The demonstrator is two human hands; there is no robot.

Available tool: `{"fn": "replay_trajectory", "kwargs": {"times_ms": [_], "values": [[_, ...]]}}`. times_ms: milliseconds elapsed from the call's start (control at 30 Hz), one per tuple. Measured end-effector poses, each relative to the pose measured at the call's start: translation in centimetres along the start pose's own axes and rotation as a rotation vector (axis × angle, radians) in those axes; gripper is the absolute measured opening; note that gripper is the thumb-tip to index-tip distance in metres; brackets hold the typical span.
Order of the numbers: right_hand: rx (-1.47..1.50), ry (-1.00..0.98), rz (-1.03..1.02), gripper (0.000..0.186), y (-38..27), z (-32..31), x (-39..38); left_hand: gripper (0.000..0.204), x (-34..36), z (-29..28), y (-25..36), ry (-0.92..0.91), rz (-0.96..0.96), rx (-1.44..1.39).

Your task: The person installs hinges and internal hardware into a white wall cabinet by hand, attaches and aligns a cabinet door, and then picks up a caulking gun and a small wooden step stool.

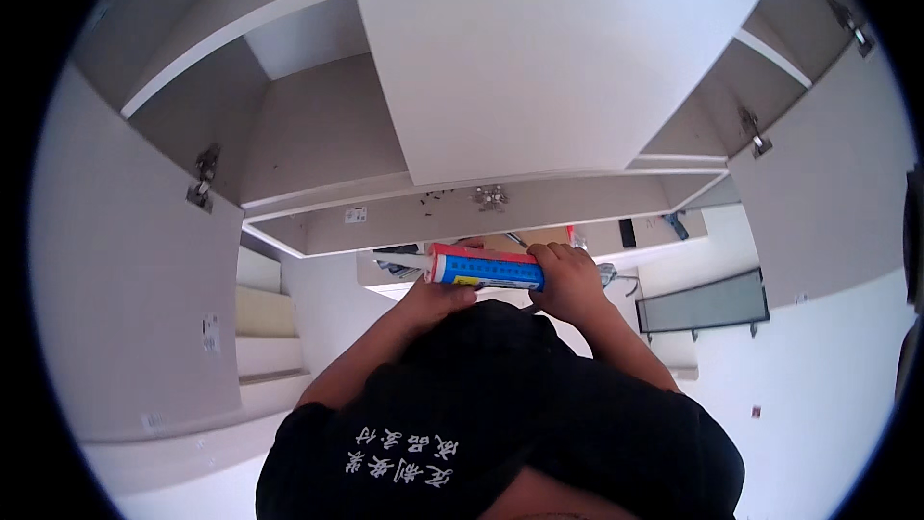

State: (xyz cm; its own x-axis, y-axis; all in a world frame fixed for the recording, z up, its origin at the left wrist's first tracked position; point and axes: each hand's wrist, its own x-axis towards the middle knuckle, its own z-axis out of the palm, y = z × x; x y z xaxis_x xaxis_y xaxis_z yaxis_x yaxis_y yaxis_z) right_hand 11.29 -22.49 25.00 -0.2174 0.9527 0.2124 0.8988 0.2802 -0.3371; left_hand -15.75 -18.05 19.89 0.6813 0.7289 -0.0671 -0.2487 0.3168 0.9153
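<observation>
My left hand is closed on the front part of a red and blue sealant cartridge, cradling it from below. Its white tapered nozzle points to the left. My right hand grips the cartridge's rear end, fingers curled over the top. Behind that hand a metal tool, probably a caulking gun, shows only in part, and I cannot make out how it connects to the cartridge. Both hands are in front of my dark shirt, below the open cabinet.
An open white cabinet spans the top, with hinged doors either side and a panel across its middle. Its lower trough holds loose hardware. Below are a worktop with tools, pale boards leftward and a dark-framed glass panel rightward.
</observation>
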Motion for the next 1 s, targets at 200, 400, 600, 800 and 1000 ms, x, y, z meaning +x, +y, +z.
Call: {"fn": "replay_trajectory", "kwargs": {"times_ms": [200, 400, 600, 800, 1000], "values": [[-0.003, 0.128, -0.229, 0.049, 1.2, -1.9, 0.0, 0.061, 1.7, 2.8, -3.3, 0.193, 0.090, -0.396], [0.337, 0.251, -0.281, 0.021, 11.5, 0.2, -8.3, 0.061, 1.8, 1.9, -6.8, 0.480, 0.119, -0.567], [0.955, -0.134, 0.386, 0.050, 20.1, 6.2, -11.8, 0.059, 4.2, 1.4, -8.4, 0.468, 0.177, -0.621], [1.344, -0.323, 0.660, 0.030, 21.7, 11.9, -9.8, 0.059, 5.9, 2.5, -10.1, 0.408, 0.068, -0.573], [1.677, -0.241, 0.732, 0.030, 23.0, 12.7, -11.3, 0.061, 7.3, 2.0, -11.1, 0.481, 0.053, -0.512]]}}
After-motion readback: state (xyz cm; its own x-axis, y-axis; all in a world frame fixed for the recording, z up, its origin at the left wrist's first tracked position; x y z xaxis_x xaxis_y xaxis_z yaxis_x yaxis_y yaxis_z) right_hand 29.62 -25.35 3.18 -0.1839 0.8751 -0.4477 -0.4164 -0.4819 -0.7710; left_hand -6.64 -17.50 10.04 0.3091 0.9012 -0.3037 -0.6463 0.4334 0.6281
